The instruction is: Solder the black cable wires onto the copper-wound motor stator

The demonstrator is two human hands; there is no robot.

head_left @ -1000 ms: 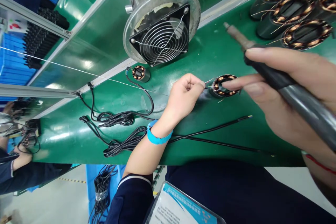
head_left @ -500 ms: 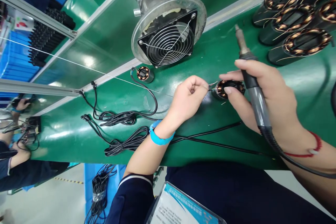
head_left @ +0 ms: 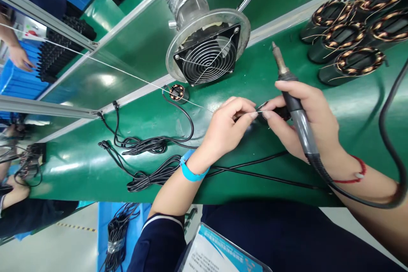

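Observation:
My left hand [head_left: 228, 127], with a blue wrist strap [head_left: 193, 169], is closed in a pinch on a thin wire beside a small wound motor stator [head_left: 283, 113]. My right hand [head_left: 318, 123] carries a soldering iron [head_left: 304, 125], its bare tip pointing up and away from the stator. Thumb and forefinger of that hand also meet at the thin wire, close to my left fingertips. Fingers hide most of the stator. A thin pale strand [head_left: 134, 72] runs from the upper left down to my left hand.
A fume extractor fan [head_left: 207, 61] hangs above the green bench. Larger wound stators [head_left: 358, 66] stand at the upper right. A small stator [head_left: 177, 93] with a cable and coiled black cables [head_left: 153, 174] lie to the left. Another person's hand [head_left: 21, 56] shows at the far left.
My right thumb and forefinger have moved left from the stator to the wire by my left fingertips. The soldering iron has shifted slightly left. A co-worker's hand has appeared at upper left.

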